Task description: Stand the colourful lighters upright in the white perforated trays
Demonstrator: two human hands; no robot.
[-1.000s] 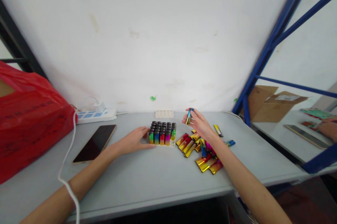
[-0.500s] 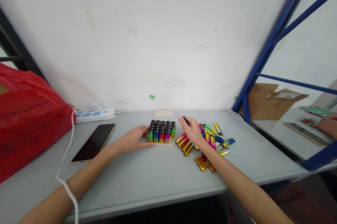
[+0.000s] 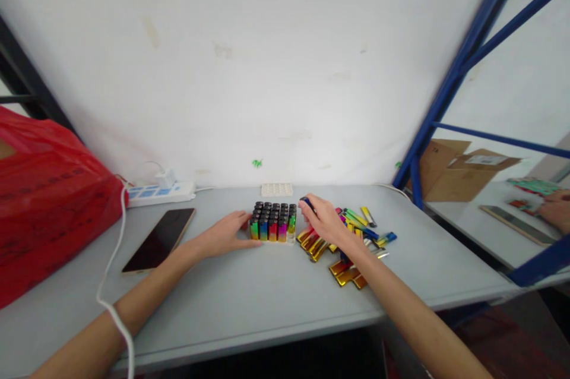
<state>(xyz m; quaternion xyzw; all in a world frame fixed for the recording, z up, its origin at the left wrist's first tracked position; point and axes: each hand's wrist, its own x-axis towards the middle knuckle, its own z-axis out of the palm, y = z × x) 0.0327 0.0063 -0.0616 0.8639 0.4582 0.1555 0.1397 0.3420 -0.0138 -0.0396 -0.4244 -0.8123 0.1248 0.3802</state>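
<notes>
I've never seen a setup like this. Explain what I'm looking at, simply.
There is no machine here: a person works with two bare hands. The camera is worn on their head, looking forward and down at a grey table.

The left hand is open at the left end of a pale holder, where dark-topped lighters stand upright in rows. The right hand grips what looks like another lighter, mostly hidden by the fingers. Beside it lies a loose pile of shiny lighters.

Further left are a phone, a power strip and a red bag.
</notes>
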